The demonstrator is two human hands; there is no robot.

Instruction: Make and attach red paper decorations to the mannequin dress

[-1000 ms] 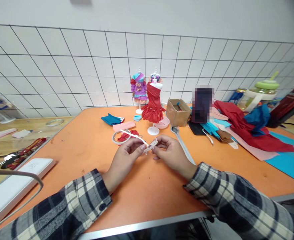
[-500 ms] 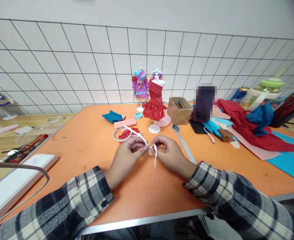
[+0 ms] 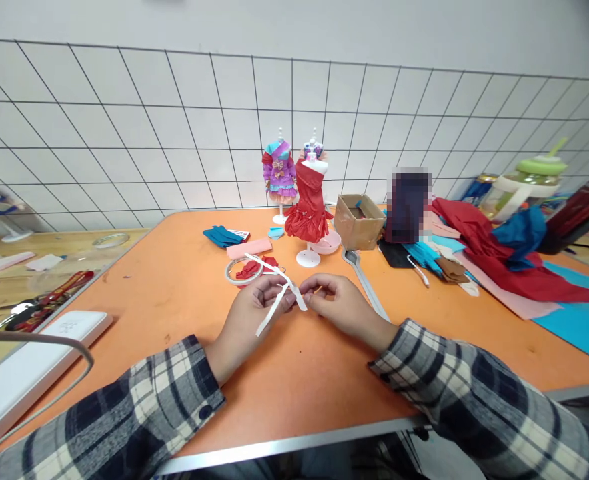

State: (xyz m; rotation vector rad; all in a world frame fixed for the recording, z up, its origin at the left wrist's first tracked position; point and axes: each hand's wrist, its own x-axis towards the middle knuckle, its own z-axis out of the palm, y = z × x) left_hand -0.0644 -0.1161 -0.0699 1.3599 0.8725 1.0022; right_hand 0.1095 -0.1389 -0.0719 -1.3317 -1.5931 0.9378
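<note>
In the head view, a narrow white strip (image 3: pixel 273 309) is looped and crossed between my hands, above the orange table. My left hand (image 3: pixel 247 323) is closed in a pinch on the strip near its crossing, with one tail hanging down over the thumb. The fingertips of my right hand (image 3: pixel 347 308) are pressed together at the strip's short end. Another length of the strip runs up and left toward a tape roll (image 3: pixel 229 273) with red fabric scraps (image 3: pixel 248 269) inside and beside it. Just beyond stands a mini dress form in a red dress (image 3: pixel 309 200).
A second dressed form (image 3: pixel 279 177), a cardboard box (image 3: pixel 358 230) and a pink bowl (image 3: pixel 328 243) stand at the back. Grey tweezers (image 3: pixel 367 287) lie right of centre. Red fabric (image 3: pixel 504 253) is heaped at right; a white power bank (image 3: pixel 39 373) lies at left.
The strip's hanging tail has swung from in front of my right fingertips to the left, over my left thumb. The hands have barely moved.
</note>
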